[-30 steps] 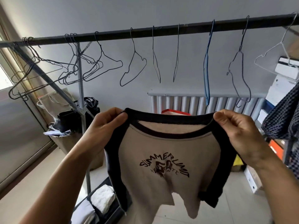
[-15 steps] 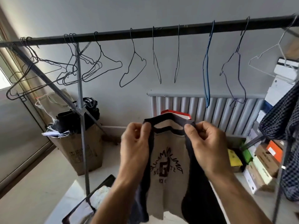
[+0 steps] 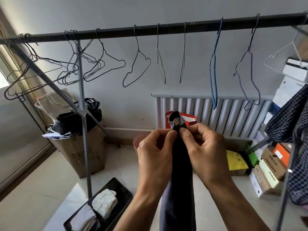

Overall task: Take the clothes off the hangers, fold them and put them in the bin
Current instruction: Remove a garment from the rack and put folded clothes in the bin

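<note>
A cream shirt with dark sleeves (image 3: pixel 180 165) hangs folded in half lengthwise in front of me, its dark side outward and the collar poking up. My left hand (image 3: pixel 155 152) and my right hand (image 3: pixel 202 147) pinch its top together, thumbs nearly touching. The black bin (image 3: pixel 124 189) sits on the floor at lower left with folded white clothes (image 3: pixel 104 202) in it. Several bare wire hangers (image 3: pixel 136 64) hang on the dark rail (image 3: pixel 150 31). A checked garment (image 3: pixel 293 130) hangs at the right edge.
A cardboard box (image 3: pixel 83 152) stuffed with dark things stands behind the rack's upright post (image 3: pixel 85 139). A radiator (image 3: pixel 225 117) lines the back wall, with a red box (image 3: pixel 188 120) before it. Stacked shoe boxes (image 3: pixel 270 165) fill the right side.
My hands came together, bringing the two shoulders of the shirt against each other. The spread shirt with its print facing me is now a narrow folded strip.
</note>
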`<action>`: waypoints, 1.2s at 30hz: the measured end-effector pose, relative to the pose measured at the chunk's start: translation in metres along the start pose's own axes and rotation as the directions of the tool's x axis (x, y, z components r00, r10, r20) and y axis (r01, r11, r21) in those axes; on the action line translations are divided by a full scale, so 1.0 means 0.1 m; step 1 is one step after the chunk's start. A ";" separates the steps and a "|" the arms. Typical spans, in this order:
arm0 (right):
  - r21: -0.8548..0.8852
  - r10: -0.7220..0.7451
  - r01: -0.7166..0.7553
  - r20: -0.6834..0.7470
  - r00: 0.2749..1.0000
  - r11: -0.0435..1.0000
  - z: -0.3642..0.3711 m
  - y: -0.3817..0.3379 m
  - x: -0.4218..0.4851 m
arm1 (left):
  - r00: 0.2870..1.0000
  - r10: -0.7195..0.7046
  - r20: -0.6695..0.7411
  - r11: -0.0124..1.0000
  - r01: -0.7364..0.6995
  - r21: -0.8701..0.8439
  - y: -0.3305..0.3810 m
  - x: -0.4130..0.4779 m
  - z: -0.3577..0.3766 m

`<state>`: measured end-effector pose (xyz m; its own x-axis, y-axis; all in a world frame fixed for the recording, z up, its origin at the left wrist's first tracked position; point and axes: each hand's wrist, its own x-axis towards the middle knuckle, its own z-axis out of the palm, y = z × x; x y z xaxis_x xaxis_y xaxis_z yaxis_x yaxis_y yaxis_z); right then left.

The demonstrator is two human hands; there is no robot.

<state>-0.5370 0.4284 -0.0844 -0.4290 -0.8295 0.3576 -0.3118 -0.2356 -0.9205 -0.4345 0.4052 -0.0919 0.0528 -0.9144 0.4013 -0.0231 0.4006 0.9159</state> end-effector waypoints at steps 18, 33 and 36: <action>-0.063 -0.070 0.083 0.188 0.980 0.995 -0.10 0.02 0.07 | 0.949 0.265 0.169 0.921 -0.301 0.247 0.04 0.20 -0.18; 0.041 -0.085 0.076 0.296 0.951 0.996 -0.35 -0.02 0.26 | 0.665 0.224 0.713 0.786 -0.556 0.272 0.45 0.99 0.00; -0.007 -0.052 0.058 0.310 0.949 0.998 -0.36 0.08 0.25 | 0.618 0.237 0.750 0.732 -0.621 0.281 0.59 1.03 0.01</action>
<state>-0.5806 0.4242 -0.0777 -0.1279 -0.9321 0.3389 -0.3421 -0.2793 -0.8972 -0.4316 0.3341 0.0034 -0.7213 -0.5136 0.4647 -0.3303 0.8448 0.4211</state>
